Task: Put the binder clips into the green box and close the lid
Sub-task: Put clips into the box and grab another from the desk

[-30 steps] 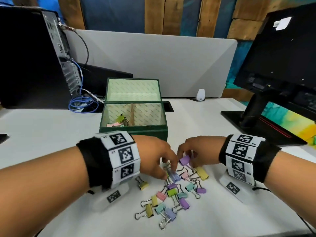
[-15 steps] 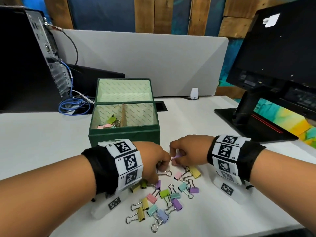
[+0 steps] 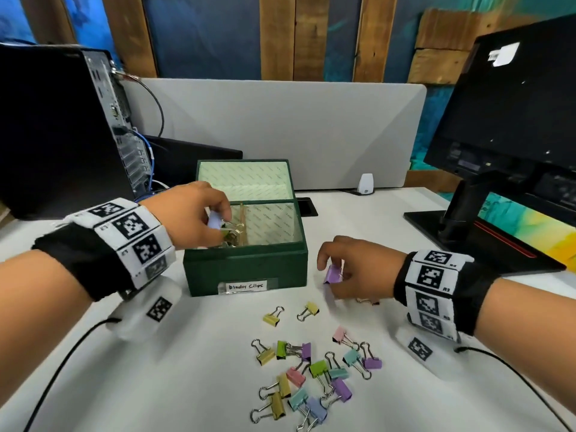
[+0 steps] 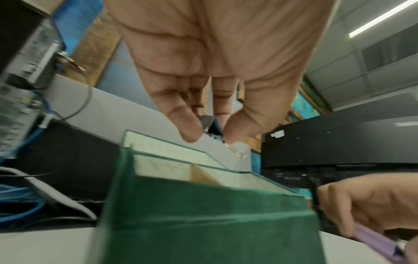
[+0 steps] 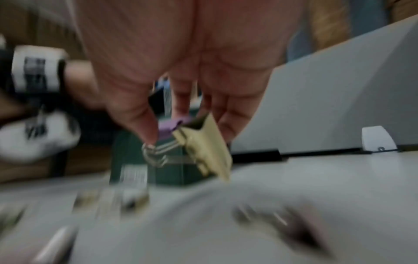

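The green box [image 3: 246, 269] stands open on the white desk, its lid [image 3: 244, 179] upright behind, a label "Binder Clips" on the front. My left hand [image 3: 218, 218] hovers over the box's left compartment and pinches a pale blue binder clip [image 3: 215, 220]. A few clips lie in that compartment. To the right of the box, my right hand [image 3: 335, 277] holds a purple clip [image 3: 333, 273] and a yellow clip [image 5: 208, 144] above the desk. Several coloured clips [image 3: 314, 372] lie loose in front of the box.
A black computer tower [image 3: 62, 129] with blue cables stands at the back left. A monitor [image 3: 511, 120] on its stand is at the right. A grey divider panel [image 3: 280, 129] runs behind the box. A small white device [image 3: 365, 183] sits near it.
My left hand lifted from the pile with a clip and moved up over the box. My right hand rose from the pile with clips and shifted right of the box.
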Available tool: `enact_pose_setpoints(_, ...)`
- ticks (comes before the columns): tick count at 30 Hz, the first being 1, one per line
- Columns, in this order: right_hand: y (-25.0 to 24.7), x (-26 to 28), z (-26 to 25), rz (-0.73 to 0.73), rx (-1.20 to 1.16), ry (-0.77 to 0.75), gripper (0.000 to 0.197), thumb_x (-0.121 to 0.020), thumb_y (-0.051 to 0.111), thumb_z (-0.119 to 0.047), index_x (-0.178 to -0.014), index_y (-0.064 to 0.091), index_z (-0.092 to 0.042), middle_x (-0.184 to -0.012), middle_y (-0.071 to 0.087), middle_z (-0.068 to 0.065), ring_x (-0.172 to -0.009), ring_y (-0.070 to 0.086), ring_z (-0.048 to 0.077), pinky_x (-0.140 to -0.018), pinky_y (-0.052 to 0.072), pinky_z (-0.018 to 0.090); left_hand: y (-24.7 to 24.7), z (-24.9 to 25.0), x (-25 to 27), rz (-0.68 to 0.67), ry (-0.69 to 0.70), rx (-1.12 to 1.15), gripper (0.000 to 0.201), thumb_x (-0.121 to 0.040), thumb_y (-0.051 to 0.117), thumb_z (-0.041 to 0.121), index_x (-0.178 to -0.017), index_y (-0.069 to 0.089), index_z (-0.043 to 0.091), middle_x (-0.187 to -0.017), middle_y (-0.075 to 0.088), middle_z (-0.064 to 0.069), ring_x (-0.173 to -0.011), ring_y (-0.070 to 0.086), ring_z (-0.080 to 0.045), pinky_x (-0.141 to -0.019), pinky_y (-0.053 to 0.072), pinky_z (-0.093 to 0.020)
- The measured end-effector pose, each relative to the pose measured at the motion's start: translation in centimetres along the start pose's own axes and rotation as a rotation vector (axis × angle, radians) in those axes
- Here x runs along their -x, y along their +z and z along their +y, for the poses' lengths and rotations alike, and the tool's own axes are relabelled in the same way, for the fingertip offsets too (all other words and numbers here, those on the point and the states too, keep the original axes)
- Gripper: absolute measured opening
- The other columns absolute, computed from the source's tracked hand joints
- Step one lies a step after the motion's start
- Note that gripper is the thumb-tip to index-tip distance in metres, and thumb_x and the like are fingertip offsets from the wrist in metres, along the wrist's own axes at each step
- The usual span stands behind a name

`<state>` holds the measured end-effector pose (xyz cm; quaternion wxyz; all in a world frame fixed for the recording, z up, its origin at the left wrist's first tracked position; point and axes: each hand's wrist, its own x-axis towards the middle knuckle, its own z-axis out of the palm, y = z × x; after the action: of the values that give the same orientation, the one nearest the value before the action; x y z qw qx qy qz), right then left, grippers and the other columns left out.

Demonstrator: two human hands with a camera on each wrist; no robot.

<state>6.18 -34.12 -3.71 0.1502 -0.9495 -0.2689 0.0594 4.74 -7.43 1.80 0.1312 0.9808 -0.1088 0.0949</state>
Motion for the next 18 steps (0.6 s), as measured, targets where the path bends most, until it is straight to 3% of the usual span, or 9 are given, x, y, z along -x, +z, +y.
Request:
enact_pose_setpoints(4,-1.7,-2.0,-1.2,0.068,-0.394,0.017,0.018,-0.079,0.069,-0.014,-0.091,0.058,-0.023,-0.089,0.056,-0.005,-0.062,0.058,0.011,-0.064,0.051,0.022,0.0,-2.4,-0.5,0.006,-0.099,0.001,0.023,-0.073,0.071,0.014,-0.093,0.067,0.025,-0.099,0.052,0.002,-0.081,0.056,-0.016,-0.073,0.041,-0.023)
enact_pose_setpoints(7,-1.8,-3.1,-1.7,0.035,-0.560,0.060,0.017,-0.080,0.069,-0.010,-0.087,0.057,-0.019,-0.090,0.059,0.002,-0.066,0.064,0.019,-0.073,0.058,0.033,0.3,-2.9,-0.4,0.039,-0.115,0.092,0.020,-0.074,0.070,0.012,-0.090,0.067,0.025,-0.089,0.054,0.005,-0.073,0.056,-0.010,-0.064,0.042,-0.019)
enact_pose_setpoints(9,-1.8,-3.6,-1.8,0.030,-0.510,0.067,0.020,-0.077,0.073,-0.012,-0.086,0.057,-0.021,-0.092,0.060,0.002,-0.064,0.064,0.017,-0.073,0.058,0.030,0.5,-3.1,-0.3,0.054,-0.105,0.118,0.020,-0.073,0.071,0.011,-0.089,0.067,0.023,-0.085,0.054,0.006,-0.070,0.055,-0.010,-0.060,0.041,-0.014)
enact_pose_setpoints(11,-2.2,-3.9,-2.2,0.026,-0.405,0.050,0.021,-0.075,0.075,-0.014,-0.087,0.059,-0.022,-0.090,0.061,-0.004,-0.061,0.064,0.011,-0.067,0.053,0.021,0.6,-3.2,-0.3,0.049,-0.087,0.106,0.022,-0.072,0.072,0.010,-0.089,0.067,0.023,-0.089,0.054,0.004,-0.074,0.057,-0.013,-0.061,0.041,-0.013)
enact_pose_setpoints(14,-4.2,-4.1,-3.8,-0.003,-0.271,0.021,0.018,-0.076,0.075,-0.018,-0.085,0.061,-0.025,-0.064,0.063,-0.017,-0.052,0.059,-0.003,-0.054,0.042,0.007,0.4,-3.3,-0.3,0.016,-0.089,0.107,0.022,-0.072,0.072,0.009,-0.090,0.067,0.021,-0.094,0.057,-0.001,-0.081,0.061,-0.020,-0.064,0.044,-0.015)
enact_pose_setpoints(16,-5.7,-4.5,-5.4,-0.010,-0.193,-0.012,0.018,-0.076,0.074,-0.021,-0.086,0.061,-0.029,-0.063,0.061,-0.019,-0.055,0.057,-0.006,-0.055,0.041,0.009,0.3,-3.1,-0.2,-0.009,-0.094,0.128,0.021,-0.072,0.072,0.009,-0.090,0.067,0.019,-0.092,0.060,-0.001,-0.084,0.063,-0.024,-0.066,0.048,-0.020)
enact_pose_setpoints(18,-6.7,-5.4,-7.0,0.046,-0.156,-0.061,0.020,-0.077,0.073,-0.022,-0.092,0.062,-0.030,-0.080,0.061,-0.019,-0.066,0.056,-0.004,-0.061,0.040,0.015,0.3,-2.8,-0.2,-0.031,-0.095,0.135,0.020,-0.072,0.072,0.008,-0.089,0.067,0.019,-0.087,0.060,0.002,-0.084,0.063,-0.026,-0.070,0.050,-0.026)
